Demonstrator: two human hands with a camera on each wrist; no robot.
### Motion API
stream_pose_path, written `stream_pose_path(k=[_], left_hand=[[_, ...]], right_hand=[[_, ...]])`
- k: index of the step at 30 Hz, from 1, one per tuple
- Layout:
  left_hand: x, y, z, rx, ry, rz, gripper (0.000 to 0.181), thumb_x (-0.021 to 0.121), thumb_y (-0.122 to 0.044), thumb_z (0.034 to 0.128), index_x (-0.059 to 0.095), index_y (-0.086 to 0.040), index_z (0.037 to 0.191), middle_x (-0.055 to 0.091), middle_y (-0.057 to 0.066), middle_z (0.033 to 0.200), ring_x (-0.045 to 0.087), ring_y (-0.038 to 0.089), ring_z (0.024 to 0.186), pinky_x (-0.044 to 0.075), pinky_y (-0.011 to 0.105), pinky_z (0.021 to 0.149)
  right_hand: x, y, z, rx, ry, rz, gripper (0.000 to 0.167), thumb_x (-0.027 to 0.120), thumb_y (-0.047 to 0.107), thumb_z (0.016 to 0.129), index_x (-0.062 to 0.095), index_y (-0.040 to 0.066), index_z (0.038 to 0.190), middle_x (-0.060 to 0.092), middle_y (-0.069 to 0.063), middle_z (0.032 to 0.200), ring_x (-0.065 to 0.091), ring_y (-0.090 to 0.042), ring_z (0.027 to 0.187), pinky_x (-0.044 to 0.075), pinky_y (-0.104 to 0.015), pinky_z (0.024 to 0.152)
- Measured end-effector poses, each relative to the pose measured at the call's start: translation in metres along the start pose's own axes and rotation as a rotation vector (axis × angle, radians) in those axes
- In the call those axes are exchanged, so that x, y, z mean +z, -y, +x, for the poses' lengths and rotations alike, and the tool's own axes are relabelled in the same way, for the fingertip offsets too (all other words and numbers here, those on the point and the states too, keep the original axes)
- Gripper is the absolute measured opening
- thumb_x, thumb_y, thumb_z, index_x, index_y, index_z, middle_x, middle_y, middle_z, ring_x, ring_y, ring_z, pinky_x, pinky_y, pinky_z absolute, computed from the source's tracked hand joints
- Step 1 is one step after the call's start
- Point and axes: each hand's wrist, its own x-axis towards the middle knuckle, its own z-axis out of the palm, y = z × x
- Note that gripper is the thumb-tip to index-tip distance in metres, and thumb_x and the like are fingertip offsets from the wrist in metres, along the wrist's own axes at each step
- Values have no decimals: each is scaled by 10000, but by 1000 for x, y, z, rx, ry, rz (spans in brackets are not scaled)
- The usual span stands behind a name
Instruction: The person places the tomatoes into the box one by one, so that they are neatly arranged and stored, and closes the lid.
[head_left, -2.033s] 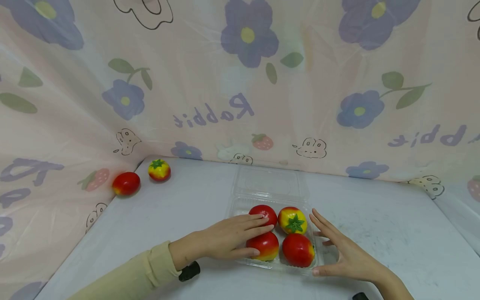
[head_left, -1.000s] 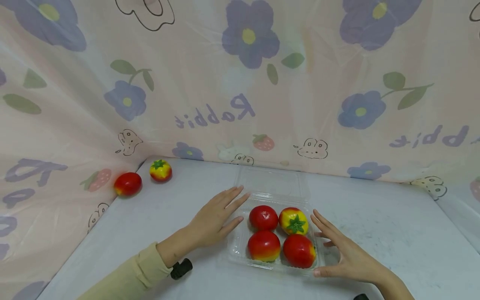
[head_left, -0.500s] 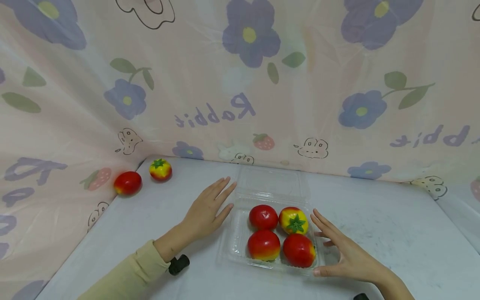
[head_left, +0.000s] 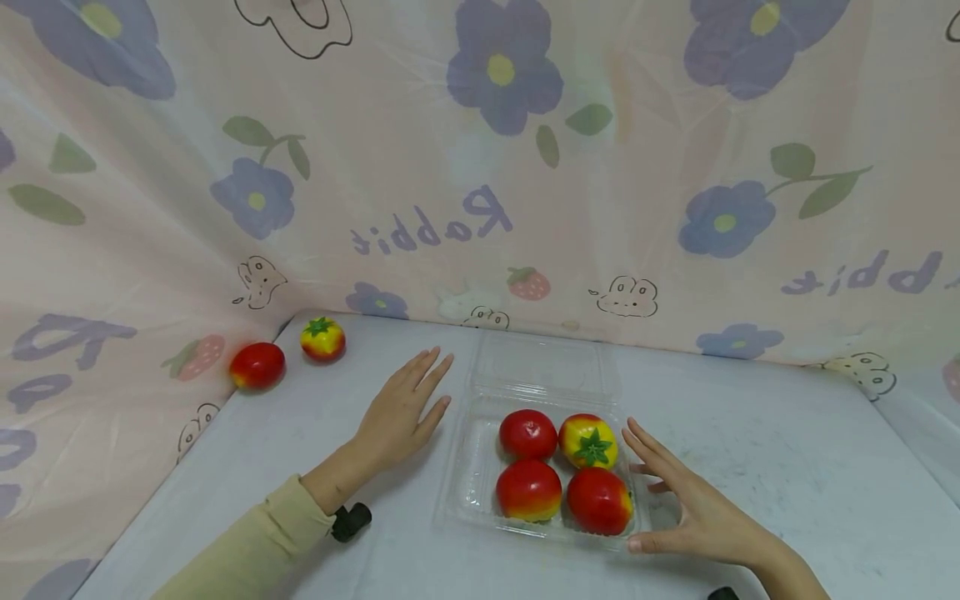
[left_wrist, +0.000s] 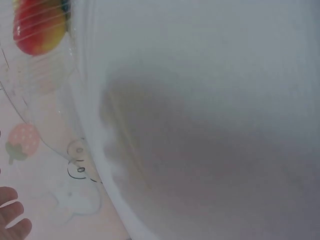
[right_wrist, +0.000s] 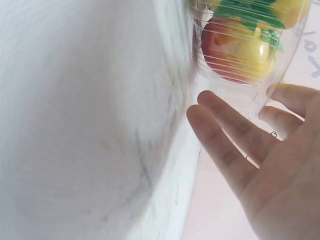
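Observation:
A clear plastic clamshell box (head_left: 476, 483) lies with its lid (head_left: 540, 367) folded back flat. Several glossy red-and-yellow fruits, tomato-like, sit in its right part; one (head_left: 588, 442) shows a green star-shaped calyx, and a redder one (head_left: 528, 490) is at the front. My left hand (head_left: 393, 417) hovers left of the box, fingers straight and spread, holding nothing; only its fingertips (left_wrist: 12, 212) enter the left wrist view. At the box's right side is my right hand (head_left: 693, 512), fingers extended and thumb near the front corner. In the right wrist view its fingers (right_wrist: 225, 135) are beside the clear wall; contact is unclear.
Two more such fruits, a red one (head_left: 257, 366) and a yellow-topped one (head_left: 323, 340), lie at the table's back left, near the hanging printed curtain (head_left: 420, 167). White tabletop (head_left: 780, 467) extends right of the box.
My left hand has lifted off the left fruits in the box and moved left and back, past the box's left edge. My right hand has stayed in place.

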Motion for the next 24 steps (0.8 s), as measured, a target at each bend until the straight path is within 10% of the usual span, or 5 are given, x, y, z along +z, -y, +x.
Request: stream_pose_path(k=[24], left_hand=[[3,47,-1,-104,43,111,560,530,-245,968,371,-45,1465,345,216,1510,345,373,1382,303,513,1131]], right_hand=[[1,-1,0,9,-16,-9,1121,850,408,666,183,210,1544,174,-85,1602,561,-314,1137,546,-263,816]])
